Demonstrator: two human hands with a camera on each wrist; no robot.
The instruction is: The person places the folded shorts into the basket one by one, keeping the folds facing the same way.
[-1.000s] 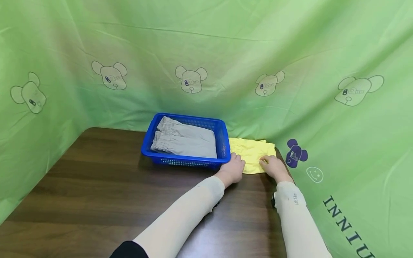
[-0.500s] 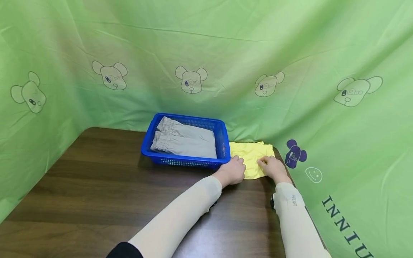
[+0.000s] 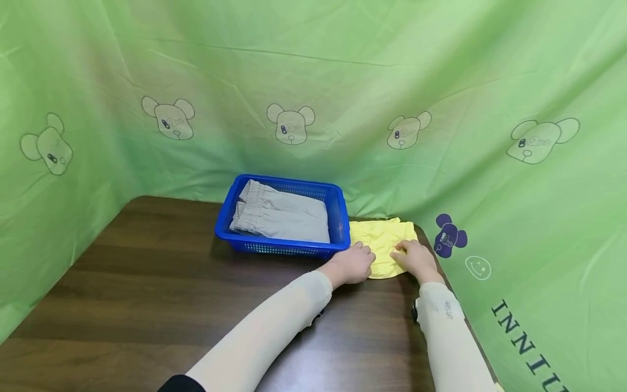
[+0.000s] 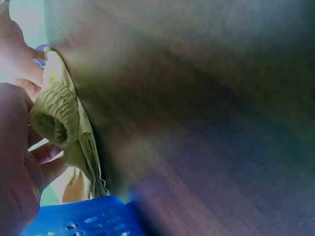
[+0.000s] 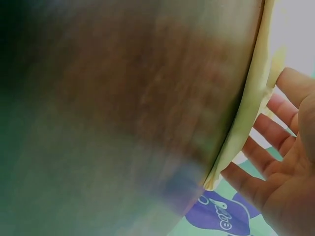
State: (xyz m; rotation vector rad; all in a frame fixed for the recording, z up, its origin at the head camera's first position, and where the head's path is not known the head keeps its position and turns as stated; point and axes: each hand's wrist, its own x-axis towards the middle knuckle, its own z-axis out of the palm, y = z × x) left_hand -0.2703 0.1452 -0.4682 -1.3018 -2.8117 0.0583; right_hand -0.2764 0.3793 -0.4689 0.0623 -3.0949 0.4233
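Folded yellow pants (image 3: 384, 242) with a gathered elastic waistband lie flat at the table's back right corner, just right of a blue basket. My left hand (image 3: 352, 264) holds their front left part. In the left wrist view the waistband (image 4: 56, 113) bulges between its thumb and fingers. My right hand (image 3: 415, 258) rests on their right side. Its fingers (image 5: 266, 128) look spread and loosely bent in the right wrist view, tips against the cloth.
The blue basket (image 3: 281, 246) holds folded grey cloth (image 3: 289, 218) with an elastic waist. Green printed curtain (image 3: 343, 65) hangs behind and beside the brown wooden table (image 3: 147, 305). The table's right edge runs close beside my right forearm.
The yellow pants have slid toward me, with both hands staying on them. My left hand has drawn slightly nearer along with the cloth. The basket stays in place.
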